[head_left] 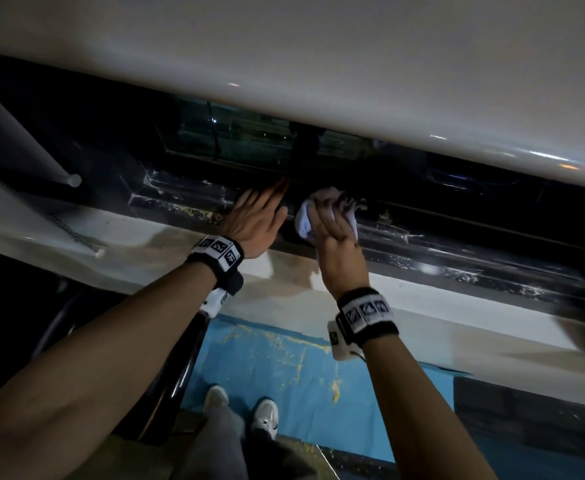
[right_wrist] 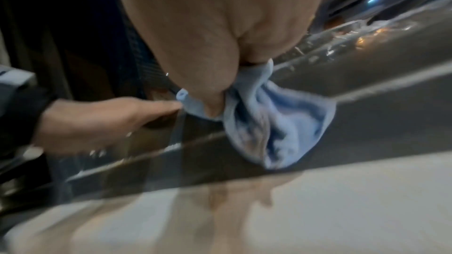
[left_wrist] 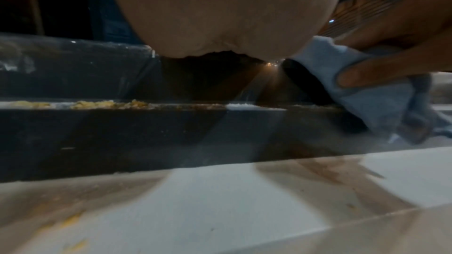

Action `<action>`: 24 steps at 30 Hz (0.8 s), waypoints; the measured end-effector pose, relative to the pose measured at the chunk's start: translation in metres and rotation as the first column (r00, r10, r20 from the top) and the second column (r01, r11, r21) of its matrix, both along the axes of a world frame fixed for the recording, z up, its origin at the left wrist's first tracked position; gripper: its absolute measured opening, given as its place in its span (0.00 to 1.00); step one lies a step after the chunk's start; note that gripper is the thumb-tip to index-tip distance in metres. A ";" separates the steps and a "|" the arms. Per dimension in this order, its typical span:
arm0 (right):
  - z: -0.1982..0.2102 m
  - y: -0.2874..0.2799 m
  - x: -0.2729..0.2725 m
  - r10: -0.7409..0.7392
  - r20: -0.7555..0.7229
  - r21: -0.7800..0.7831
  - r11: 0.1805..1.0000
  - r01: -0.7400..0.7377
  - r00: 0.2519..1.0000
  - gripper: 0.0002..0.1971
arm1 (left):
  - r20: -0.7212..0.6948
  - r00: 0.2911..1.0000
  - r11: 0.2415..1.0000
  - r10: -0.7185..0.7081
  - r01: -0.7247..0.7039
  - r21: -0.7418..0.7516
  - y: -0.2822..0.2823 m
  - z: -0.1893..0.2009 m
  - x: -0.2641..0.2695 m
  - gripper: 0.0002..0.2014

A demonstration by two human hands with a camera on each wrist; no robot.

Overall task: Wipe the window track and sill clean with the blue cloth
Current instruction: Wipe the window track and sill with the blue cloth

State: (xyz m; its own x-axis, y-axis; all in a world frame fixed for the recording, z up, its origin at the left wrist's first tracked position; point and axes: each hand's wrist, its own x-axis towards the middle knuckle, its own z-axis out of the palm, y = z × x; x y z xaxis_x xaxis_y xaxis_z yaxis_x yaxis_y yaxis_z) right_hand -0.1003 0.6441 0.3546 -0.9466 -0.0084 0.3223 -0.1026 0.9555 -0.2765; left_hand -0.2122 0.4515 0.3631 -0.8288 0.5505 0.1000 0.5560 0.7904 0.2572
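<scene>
Two hands work the track (head_left: 187,197): from the head view, left hand (head_left: 256,220) lies spread flat, right hand (head_left: 336,237) bunches the cloth (head_left: 306,216) just beside it. Left wrist view shows crumbs (left_wrist: 107,104) left of the palm, likely next. Right wrist view: cloth dangles onto track, mid-wipe.

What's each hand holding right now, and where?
The right hand grips the bunched middle of the blue cloth. The left hand holds nothing.

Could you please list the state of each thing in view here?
Crumpled blue cloth: bunched, gripped, pressed on the track.
Right hand: gripping the cloth.
Left hand: fingers straight, resting on the track.
Dark window track: yellowish crumbs along its ridge.
White sill: stained.
</scene>
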 end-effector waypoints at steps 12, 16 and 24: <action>-0.005 0.003 0.000 0.113 0.064 -0.030 0.993 -0.111 0.992 0.36 | -0.023 1.000 1.000 -0.014 0.014 -0.014 -0.002 -0.003 0.002 0.30; -0.002 0.001 0.003 0.064 0.043 -0.044 0.997 -0.062 0.997 0.37 | -0.011 1.000 1.000 -0.007 0.007 -0.023 -0.003 -0.005 0.001 0.30; 0.000 0.000 -0.005 0.072 0.067 -0.029 0.997 -0.070 0.995 0.37 | 0.014 1.000 1.000 -0.011 0.011 -0.013 -0.003 -0.003 -0.001 0.30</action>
State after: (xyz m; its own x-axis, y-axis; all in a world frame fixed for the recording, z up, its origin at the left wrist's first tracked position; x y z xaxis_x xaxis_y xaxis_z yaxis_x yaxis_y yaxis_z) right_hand -0.1052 0.6437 0.3549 -0.9636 -0.0687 0.2584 -0.1501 0.9387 -0.3102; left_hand -0.2127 0.4487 0.3597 -0.8241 0.5606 0.0814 0.5610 0.7878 0.2543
